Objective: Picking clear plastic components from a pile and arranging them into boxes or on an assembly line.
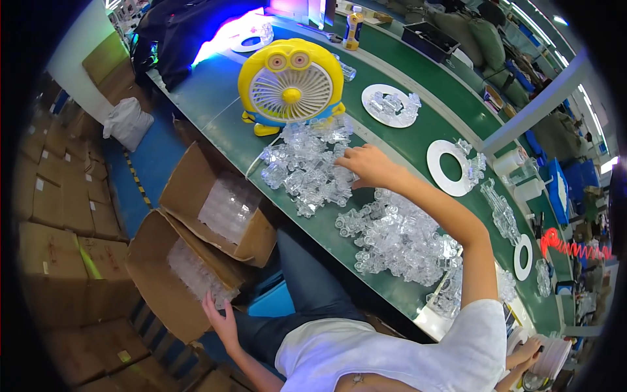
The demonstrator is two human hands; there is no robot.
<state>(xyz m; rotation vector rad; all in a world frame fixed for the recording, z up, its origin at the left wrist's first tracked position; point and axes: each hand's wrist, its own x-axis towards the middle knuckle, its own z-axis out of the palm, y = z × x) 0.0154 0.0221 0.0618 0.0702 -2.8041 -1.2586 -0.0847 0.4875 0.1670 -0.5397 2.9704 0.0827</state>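
On the green table, a pile of clear plastic pieces [304, 163] lies in front of the yellow toy-shaped fan [290, 88]. My right hand [371, 166] reaches over that pile's right edge, its fingers bent and apart from the thumb; no piece shows clearly in its grasp. A second heap of clear pieces [401, 238] spreads below my right forearm. Down at the left, my left hand [222, 321] is beside the nearer cardboard box [157, 271], fingers stretched and apart. That box holds stacked clear pieces [196, 268]. Behind it stands another open box [189, 179] with clear pieces inside.
White rings [447, 168] and a white plate [390, 106] with clear pieces lie along the table's far side. A bottle [353, 28] stands at the back. Stacked cartons [62, 196] fill the left; a white sack [128, 122] sits on the floor. Another person's hands [526, 353] show at lower right.
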